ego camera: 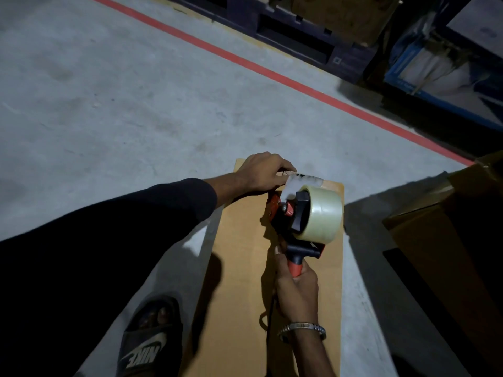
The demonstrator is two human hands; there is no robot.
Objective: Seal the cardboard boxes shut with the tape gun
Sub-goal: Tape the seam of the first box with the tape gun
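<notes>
A brown cardboard box (245, 268) lies on the concrete floor in front of me, long side running away from me. My right hand (295, 287) grips the red and black handle of the tape gun (296, 219), which carries a clear tape roll (322, 213) and sits over the box's far end. My left hand (262, 172) rests at the far edge of the box, its fingers pinching the loose end of the clear tape (302, 182) against the cardboard there.
Another cardboard box (446, 240) stands at the right. A red floor line (272, 73) crosses diagonally; dark pallets (294, 36) and blue crates (435, 69) stand beyond it. My foot in a black slide sandal (149, 341) rests left of the box.
</notes>
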